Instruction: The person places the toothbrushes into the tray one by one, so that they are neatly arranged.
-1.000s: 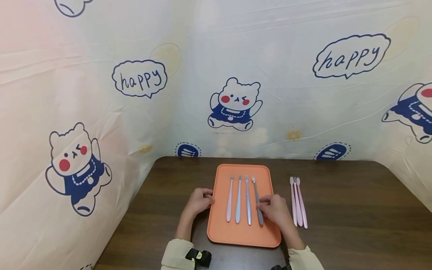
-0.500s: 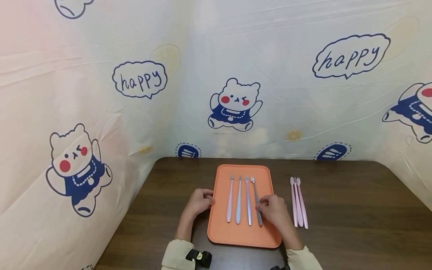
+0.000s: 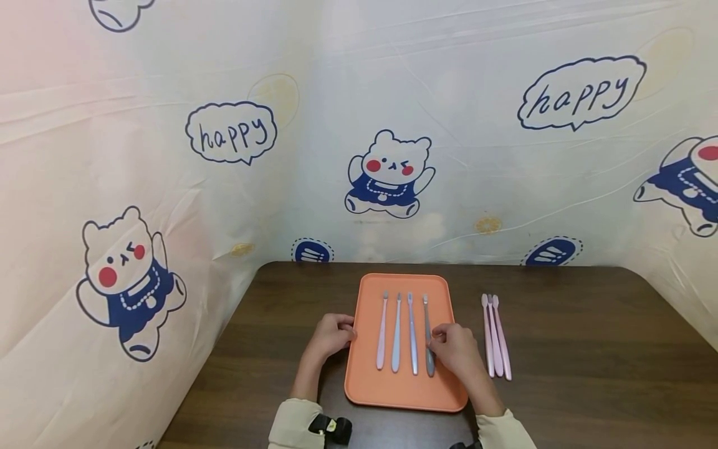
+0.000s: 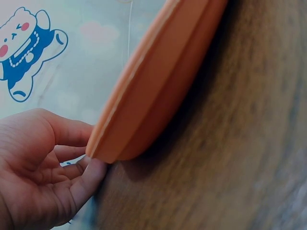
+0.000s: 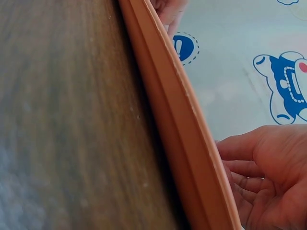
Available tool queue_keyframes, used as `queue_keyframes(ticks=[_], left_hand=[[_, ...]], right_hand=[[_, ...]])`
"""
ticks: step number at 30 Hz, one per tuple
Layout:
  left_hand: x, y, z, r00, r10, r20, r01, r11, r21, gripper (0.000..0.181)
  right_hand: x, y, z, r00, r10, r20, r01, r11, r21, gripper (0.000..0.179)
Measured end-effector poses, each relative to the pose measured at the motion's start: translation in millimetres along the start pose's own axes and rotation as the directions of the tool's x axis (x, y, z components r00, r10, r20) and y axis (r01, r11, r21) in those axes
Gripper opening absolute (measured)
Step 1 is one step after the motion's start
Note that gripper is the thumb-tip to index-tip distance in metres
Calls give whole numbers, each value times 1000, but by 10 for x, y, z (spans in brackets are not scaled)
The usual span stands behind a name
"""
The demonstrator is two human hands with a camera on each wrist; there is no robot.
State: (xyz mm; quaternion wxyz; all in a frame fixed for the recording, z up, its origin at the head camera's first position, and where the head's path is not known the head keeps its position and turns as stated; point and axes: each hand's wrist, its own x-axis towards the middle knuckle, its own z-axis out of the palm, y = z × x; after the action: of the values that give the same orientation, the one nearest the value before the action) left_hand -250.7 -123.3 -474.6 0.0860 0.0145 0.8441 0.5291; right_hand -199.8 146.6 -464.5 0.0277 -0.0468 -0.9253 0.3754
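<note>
Several toothbrushes lie side by side on an orange tray (image 3: pixel 405 391): a pink toothbrush (image 3: pixel 382 340), a light blue toothbrush (image 3: pixel 396 343), a purple-blue toothbrush (image 3: pixel 413 340) and, at the right, a grey toothbrush (image 3: pixel 427 318). My right hand (image 3: pixel 457 350) reaches over the tray's right rim and pinches the grey toothbrush at its handle. In the right wrist view the tray wall hides those fingertips. At the tray's left side, my left hand (image 3: pixel 330 335) grips the rim between thumb and fingers, as the left wrist view shows up close.
To the right of the tray, several pink toothbrushes (image 3: pixel 496 340) lie together on the dark wooden table (image 3: pixel 589 349). A pale curtain (image 3: pixel 477 93) with bear prints surrounds the table at the back and sides.
The grey toothbrush has turned slightly: its head has shifted right and its handle end a little left, so it lies straighter beside the others. The left hand and tray have stayed put.
</note>
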Motion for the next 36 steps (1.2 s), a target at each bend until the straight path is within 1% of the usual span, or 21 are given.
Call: queue_keyframes(ticks=[8, 9, 14, 17, 20, 23, 28, 31, 36], left_hand=[[0, 12, -5, 1000, 4, -3, -4, 1000, 15, 38], [-1, 17, -3, 1000, -6, -5, 6, 1000, 12, 38], [-8, 27, -5, 1000, -12, -7, 13, 1000, 16, 37], [-4, 14, 2, 1000, -11, -6, 12, 1000, 19, 36], [-1, 2, 4, 1000, -2, -4, 3, 1000, 21, 36], [0, -2, 3, 1000, 1, -1, -1, 1000, 19, 36], [9, 3, 8, 1000, -5, 3, 5, 1000, 12, 35], [16, 2, 10, 1000, -13, 6, 13, 1000, 8, 35], [17, 3, 7, 1000, -4, 15, 4, 1000, 14, 35]], right_hand=[[10, 3, 4, 1000, -9, -5, 9, 1000, 0, 18], [11, 4, 5, 1000, -10, -5, 10, 1000, 1, 18], [15, 16, 6, 1000, -15, -6, 15, 1000, 23, 19], [11, 25, -7, 1000, -14, -12, 14, 999, 47, 20], [0, 30, -36, 999, -30, -19, 31, 997, 73, 22], [-9, 36, -69, 999, -39, -15, 41, 993, 110, 23], [-8, 56, -111, 999, -32, -2, 32, 983, 179, 22], [-7, 67, -131, 1000, -28, 0, 28, 980, 196, 21], [-23, 77, -172, 1000, -26, 5, 25, 978, 208, 19]])
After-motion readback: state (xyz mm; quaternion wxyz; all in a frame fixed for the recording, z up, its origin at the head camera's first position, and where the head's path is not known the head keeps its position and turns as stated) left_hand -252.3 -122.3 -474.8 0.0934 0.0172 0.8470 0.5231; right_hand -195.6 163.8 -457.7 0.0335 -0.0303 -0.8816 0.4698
